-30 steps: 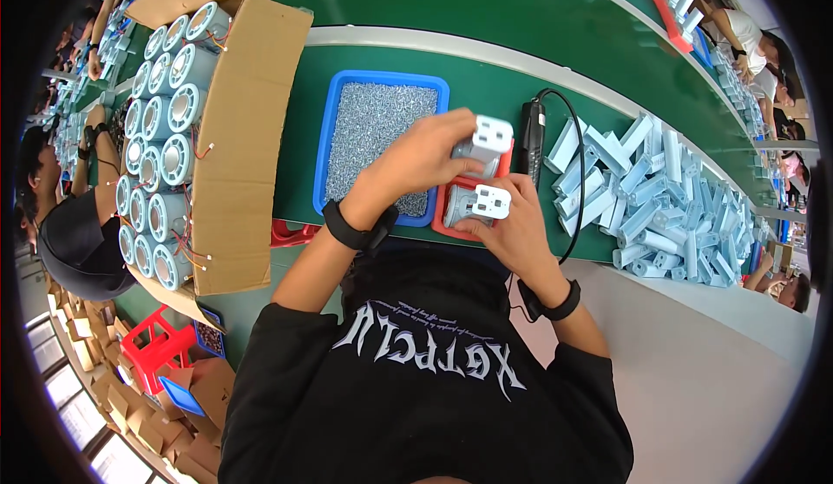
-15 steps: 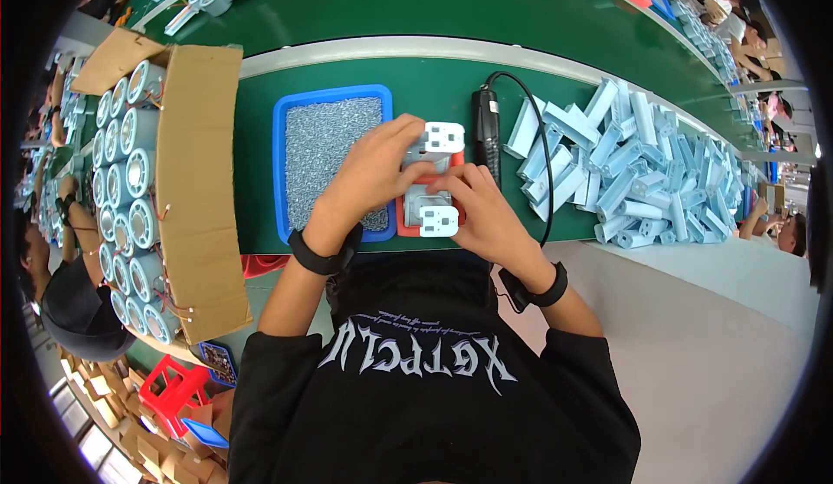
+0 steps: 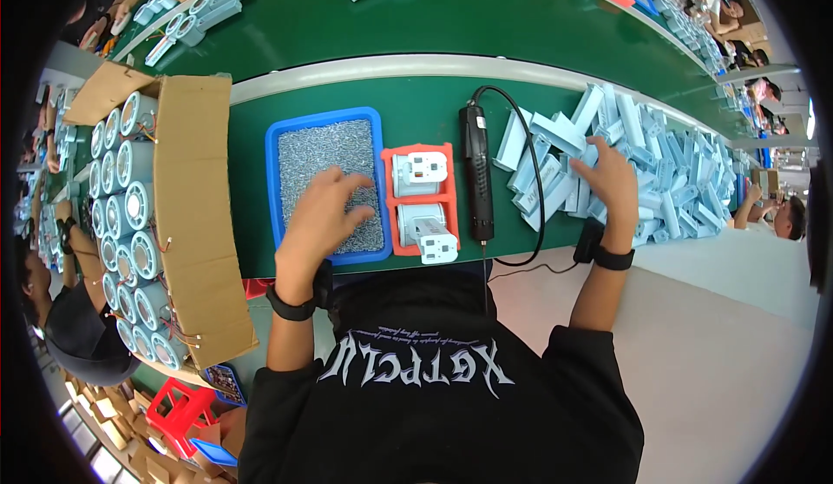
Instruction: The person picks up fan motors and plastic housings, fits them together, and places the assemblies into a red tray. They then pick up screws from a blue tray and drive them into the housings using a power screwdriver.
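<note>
Over the blue tray (image 3: 272, 171), the left hand (image 3: 321, 215) hangs half open, palm down, its thumb and forefinger well apart; nothing shows between them, though I cannot tell whether the curled fingers have hold of anything small. Beneath it lie tiny grey metallic pieces (image 3: 304, 150), filling the tray. The right hand (image 3: 610, 184) is spread at the near side of a heap of pale blue handles (image 3: 659, 171), thumb out toward the left; no grip shows, and I cannot tell whether the fingertips touch a piece.

Between the hands, just beside the tray, sits a red holder (image 3: 423, 199) with two compartments. Each holds a pale blue part: the far part (image 3: 428, 168) and the near part (image 3: 434, 239), both with a white, slotted end facing up (the near one leans over the holder's front edge).

To the holder's right lies a black electric screwdriver (image 3: 478, 171), its thin shaft pointing past the table edge toward the person, its cable (image 3: 542, 202) looping beside the heap. Farther left, a cardboard box (image 3: 195, 215) bears rows of pale blue cylinders (image 3: 139, 206); beyond it, a co-worker wears a black cap (image 3: 82, 349).
</note>
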`<state>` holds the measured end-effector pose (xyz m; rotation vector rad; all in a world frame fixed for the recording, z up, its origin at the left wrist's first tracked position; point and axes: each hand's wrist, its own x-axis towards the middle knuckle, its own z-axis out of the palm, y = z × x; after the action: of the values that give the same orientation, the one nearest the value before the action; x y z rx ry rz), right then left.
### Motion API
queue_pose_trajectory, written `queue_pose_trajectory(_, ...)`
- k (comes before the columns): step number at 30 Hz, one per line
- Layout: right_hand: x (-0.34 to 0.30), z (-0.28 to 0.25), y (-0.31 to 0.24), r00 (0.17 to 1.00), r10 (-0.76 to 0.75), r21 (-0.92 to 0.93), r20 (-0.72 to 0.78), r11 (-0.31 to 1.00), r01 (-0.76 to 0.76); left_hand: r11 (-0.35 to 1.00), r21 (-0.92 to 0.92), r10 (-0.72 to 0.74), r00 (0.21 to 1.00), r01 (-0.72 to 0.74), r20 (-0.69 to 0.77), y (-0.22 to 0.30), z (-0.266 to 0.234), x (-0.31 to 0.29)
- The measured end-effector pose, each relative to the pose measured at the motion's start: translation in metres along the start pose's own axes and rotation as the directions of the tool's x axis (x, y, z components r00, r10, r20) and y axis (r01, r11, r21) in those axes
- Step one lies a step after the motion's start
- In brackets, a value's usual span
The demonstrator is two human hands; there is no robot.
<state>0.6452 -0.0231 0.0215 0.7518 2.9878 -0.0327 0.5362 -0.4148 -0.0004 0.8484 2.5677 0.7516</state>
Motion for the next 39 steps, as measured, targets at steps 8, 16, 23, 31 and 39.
queue_pose_trajectory(8,0.009,-0.002,-0.016,0.974,0.225,-0.007,0.013,0.974,-0.225,0.997,0.048,-0.056,0.998,0.058,-0.028,-0.004,0.018,-0.002)
queue_pose_trajectory(16,-0.013,-0.054,-0.001,0.892,0.032,0.482,-0.451,0.85,0.213,0.992,-0.114,-0.069,0.982,0.049,-0.178,-0.012,0.013,0.0)
queue_pose_trajectory(23,-0.039,-0.04,-0.073,0.889,-0.194,0.878,-0.414,0.172,0.447,0.994,-0.097,-0.065,0.972,0.044,-0.225,-0.011,0.018,0.0)
queue_pose_trajectory(31,-0.027,-0.022,-0.109,0.935,-0.251,0.967,-0.25,-0.104,0.231,0.986,-0.16,-0.084,0.973,0.05,-0.214,-0.011,0.016,-0.001)
queue_pose_trajectory(39,-0.008,-0.041,-0.083,0.966,-0.101,0.151,-0.239,0.979,0.14,0.974,-0.227,-0.04,0.97,-0.016,-0.241,-0.019,0.019,0.002)
